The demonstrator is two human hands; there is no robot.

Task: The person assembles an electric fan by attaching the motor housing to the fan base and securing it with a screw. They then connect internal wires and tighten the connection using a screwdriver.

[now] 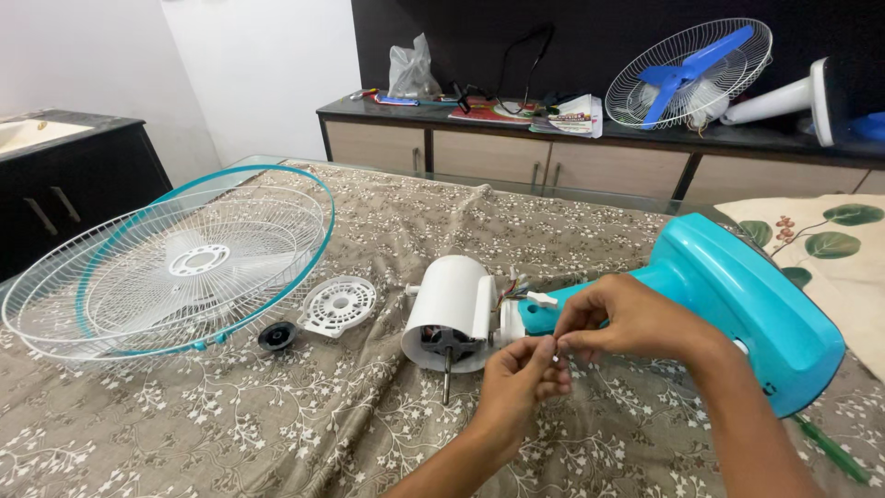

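Note:
A white fan motor housing (450,309) with its steel shaft (446,376) pointing toward me lies on the patterned cloth, joined to a turquoise fan stand and base (747,304). My left hand (519,380) and my right hand (622,320) meet just in front of the stand's neck, fingertips pinched together around a tiny pale part, perhaps a screw (556,345). Which hand grips it I cannot tell for sure. Both hands hover right of the motor.
Two white wire fan guards with turquoise rims (175,263) lie stacked at left. A white round plate (338,305) and a black knob (277,336) sit beside them. A green-handled tool (830,449) lies at right. Another blue-bladed fan (690,74) rests on the back cabinet.

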